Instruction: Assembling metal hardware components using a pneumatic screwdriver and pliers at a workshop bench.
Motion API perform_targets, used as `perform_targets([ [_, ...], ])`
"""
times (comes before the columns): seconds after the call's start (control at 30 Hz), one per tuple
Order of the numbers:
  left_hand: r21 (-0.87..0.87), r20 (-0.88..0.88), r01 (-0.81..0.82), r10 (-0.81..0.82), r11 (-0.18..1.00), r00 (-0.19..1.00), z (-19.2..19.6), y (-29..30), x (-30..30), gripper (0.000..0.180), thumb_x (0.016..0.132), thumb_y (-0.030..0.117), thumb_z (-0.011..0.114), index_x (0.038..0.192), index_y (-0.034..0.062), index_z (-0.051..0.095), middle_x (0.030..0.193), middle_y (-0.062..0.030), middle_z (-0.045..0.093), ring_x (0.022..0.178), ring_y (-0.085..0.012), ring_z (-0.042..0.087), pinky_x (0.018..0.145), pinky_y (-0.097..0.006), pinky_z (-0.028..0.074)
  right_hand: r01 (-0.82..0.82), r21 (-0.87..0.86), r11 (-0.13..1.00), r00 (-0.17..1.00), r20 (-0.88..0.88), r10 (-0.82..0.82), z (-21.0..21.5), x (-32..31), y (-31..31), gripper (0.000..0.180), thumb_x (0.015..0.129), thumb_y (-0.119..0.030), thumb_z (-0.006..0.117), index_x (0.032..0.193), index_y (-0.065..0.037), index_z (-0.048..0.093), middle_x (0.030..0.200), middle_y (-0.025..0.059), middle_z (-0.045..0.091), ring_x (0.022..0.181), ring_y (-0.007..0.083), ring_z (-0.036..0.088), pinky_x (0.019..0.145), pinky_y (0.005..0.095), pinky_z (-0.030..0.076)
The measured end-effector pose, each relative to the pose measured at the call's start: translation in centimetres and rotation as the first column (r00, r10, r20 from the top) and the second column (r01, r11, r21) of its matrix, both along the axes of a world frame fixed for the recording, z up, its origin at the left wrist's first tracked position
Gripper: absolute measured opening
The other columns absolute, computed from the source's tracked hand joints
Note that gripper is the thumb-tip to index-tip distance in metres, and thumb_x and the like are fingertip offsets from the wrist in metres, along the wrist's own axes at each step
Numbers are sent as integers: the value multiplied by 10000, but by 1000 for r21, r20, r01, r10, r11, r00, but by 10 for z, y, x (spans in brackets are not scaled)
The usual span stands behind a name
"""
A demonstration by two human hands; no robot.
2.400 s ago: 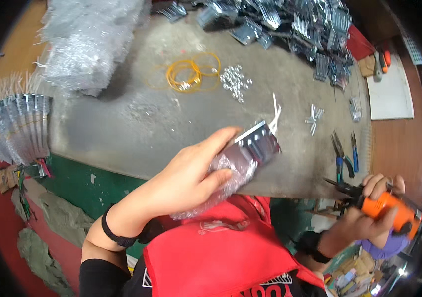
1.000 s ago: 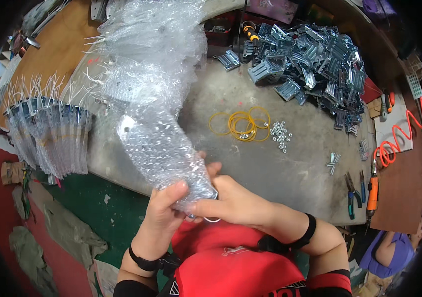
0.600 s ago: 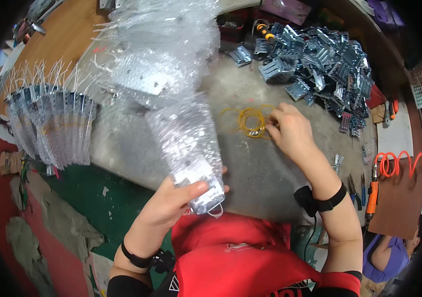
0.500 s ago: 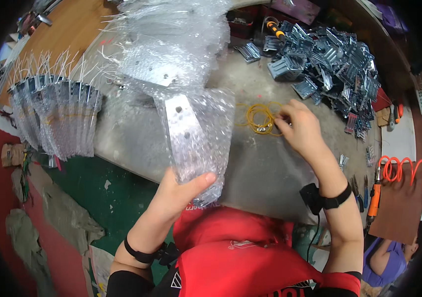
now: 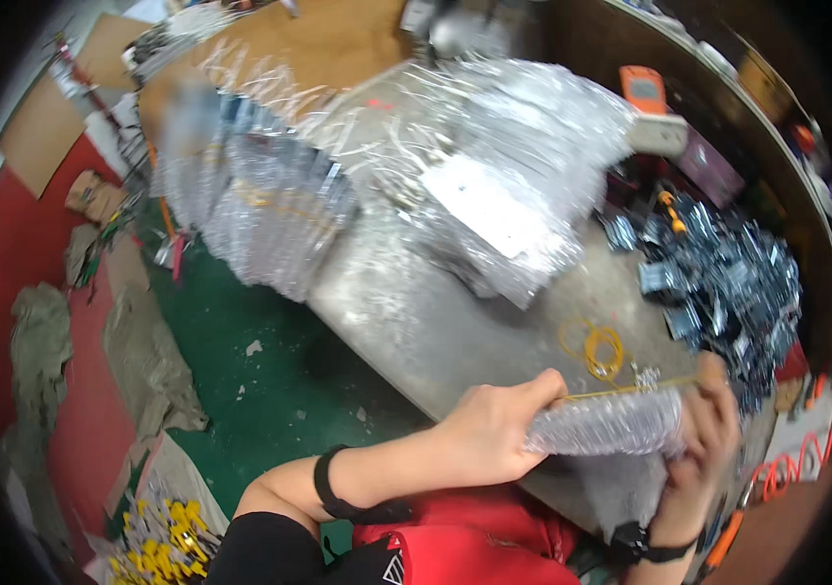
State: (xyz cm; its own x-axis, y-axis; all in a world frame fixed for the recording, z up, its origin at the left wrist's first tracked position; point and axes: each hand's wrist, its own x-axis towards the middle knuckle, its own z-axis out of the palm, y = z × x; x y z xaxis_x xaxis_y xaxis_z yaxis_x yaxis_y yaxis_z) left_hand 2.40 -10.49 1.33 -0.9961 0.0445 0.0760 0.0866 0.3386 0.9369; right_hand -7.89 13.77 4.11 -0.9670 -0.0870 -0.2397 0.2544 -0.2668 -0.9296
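My left hand [image 5: 494,429] is closed round one end of a bubble-wrapped package [image 5: 611,425], held in front of my body over the table's near edge. A yellow rubber band [image 5: 630,389] is stretched straight along the package's upper side, from my left thumb to my right fingers. My right hand [image 5: 706,439], smeared by motion, grips the band at the package's other end. A looser flap of bubble wrap [image 5: 619,486] hangs below. More yellow rubber bands [image 5: 604,355] lie in loops on the table beyond, beside some small shiny metal pieces [image 5: 646,377].
A pile of bubble-wrapped packages [image 5: 523,166] with white cords lies at the back. Similar banded packages [image 5: 260,205] stand in a row at left. Loose dark metal brackets [image 5: 728,273] are heaped at right, with an orange-handled screwdriver [image 5: 671,210]. An orange power driver [image 5: 725,539] hangs lower right.
The package has moved right and turned sideways. My right hand, at the rubber bands before, now stretches one along it. The view has swung left.
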Motion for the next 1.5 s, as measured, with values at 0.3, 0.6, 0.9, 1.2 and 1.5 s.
perform_targets([
  [0.3,866,100,-105,36,489,994,26,-36,-17,553,780,109,721,1259,-21,476,980,-106,649,888,-185,628,848,-314,491,-900,384,-205,-373,-438,818,30,15,-77,413,919,-125,519,1310,5,487,1272,177,533,1082,224,606,870,357,523],
  [0.6,-383,13,180,-190,906,982,17,-44,16,262,704,194,696,920,70,618,792,-116,645,772,-333,633,658,-389,519,-728,667,158,59,-168,984,80,-1,-90,721,746,-274,749,1354,-25,451,1261,192,568,1229,279,510,1062,388,350],
  [0.9,-177,-891,-798,251,576,379,47,-97,26,524,729,245,764,1140,0,550,1198,-203,550,1145,-372,527,952,-446,433,-378,712,591,567,-327,756,27,2,-152,476,815,7,597,1271,-20,466,1040,176,633,909,287,629,789,334,492],
  [1.2,292,-562,-710,716,640,415,43,-147,40,914,808,197,738,1462,-36,144,1298,-207,482,1145,-267,514,988,-390,409,-131,852,507,57,-504,862,51,24,-205,703,684,-107,717,1339,-66,465,1252,232,501,1119,387,513,944,434,441],
  [1.5,-369,-686,-854,512,368,517,40,-242,41,884,612,83,790,1409,96,409,1221,-143,503,1126,-302,524,982,-379,403,289,840,460,275,-533,800,11,-55,-225,431,703,-161,738,1092,-38,598,1007,133,565,958,316,536,831,409,445],
])
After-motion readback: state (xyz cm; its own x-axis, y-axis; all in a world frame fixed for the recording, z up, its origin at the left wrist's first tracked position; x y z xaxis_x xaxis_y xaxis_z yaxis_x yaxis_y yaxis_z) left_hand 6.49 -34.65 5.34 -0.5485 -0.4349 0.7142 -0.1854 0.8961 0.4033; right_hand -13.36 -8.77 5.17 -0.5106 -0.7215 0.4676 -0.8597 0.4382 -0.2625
